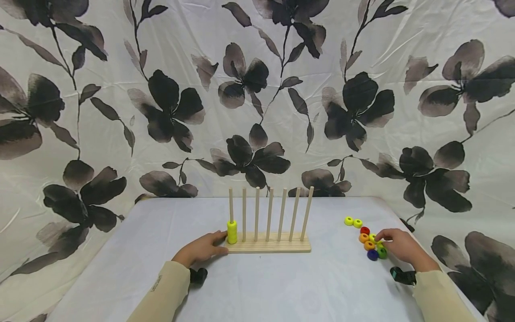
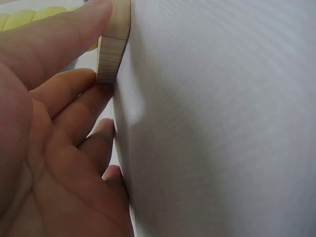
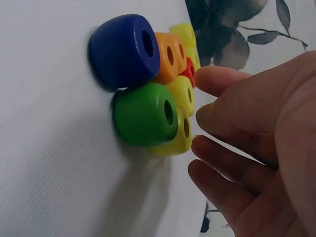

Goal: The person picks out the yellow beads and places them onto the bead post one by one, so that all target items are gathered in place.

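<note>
A wooden peg stand (image 1: pixel 268 247) with several upright pegs is on the table. Several yellow beads (image 1: pixel 232 232) are stacked on its leftmost peg. My left hand (image 1: pixel 202 248) holds the left end of the base, thumb at the front and fingers at the end, as the left wrist view shows. Over at the right, my right hand (image 1: pixel 402 246) hovers by a cluster of loose beads, fingers slightly bent and nothing visible between them. Closest to it in the right wrist view are a green bead (image 3: pixel 143 116), a yellow bead (image 3: pixel 173 143) and a blue bead (image 3: pixel 121 52).
The cluster also has orange beads (image 1: pixel 364 238) and a red bead (image 1: pixel 365 230). Two yellow beads (image 1: pixel 353 222) lie farther back. A white cloth covers the table (image 1: pixel 281 286); behind its far edge hangs a floral curtain (image 1: pixel 257 112).
</note>
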Demonstrator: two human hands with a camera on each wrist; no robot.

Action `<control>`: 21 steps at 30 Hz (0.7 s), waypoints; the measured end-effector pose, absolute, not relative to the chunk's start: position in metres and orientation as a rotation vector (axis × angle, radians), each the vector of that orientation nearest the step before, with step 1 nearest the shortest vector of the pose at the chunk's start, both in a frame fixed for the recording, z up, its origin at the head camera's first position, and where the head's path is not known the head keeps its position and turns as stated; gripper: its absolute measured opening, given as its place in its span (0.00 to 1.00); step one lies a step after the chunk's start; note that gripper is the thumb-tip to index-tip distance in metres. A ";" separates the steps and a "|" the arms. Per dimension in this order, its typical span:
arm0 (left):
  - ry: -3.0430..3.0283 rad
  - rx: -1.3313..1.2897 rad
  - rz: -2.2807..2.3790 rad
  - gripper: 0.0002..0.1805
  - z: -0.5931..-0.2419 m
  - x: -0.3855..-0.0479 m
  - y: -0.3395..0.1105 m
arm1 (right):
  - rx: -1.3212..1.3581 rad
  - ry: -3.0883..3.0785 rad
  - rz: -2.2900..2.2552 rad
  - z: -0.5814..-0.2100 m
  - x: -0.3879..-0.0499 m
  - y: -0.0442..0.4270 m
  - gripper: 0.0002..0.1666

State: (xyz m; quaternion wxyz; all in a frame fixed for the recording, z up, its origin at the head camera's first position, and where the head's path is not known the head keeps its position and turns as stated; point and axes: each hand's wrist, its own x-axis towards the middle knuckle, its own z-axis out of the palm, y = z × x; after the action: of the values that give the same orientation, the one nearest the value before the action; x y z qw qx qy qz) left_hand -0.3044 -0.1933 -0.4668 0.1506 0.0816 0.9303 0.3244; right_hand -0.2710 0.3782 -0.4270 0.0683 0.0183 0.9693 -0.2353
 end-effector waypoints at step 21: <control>2.663 0.233 0.944 0.39 -0.465 -0.305 -0.194 | 0.061 2.888 -0.607 -0.437 -0.273 0.379 0.19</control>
State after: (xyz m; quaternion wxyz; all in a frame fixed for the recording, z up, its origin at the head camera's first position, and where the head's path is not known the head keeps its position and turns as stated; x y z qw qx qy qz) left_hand -0.3047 -0.1939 -0.4647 0.1526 0.0812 0.9283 0.3292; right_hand -0.2728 0.3788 -0.4367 0.0947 0.0206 0.9740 -0.2046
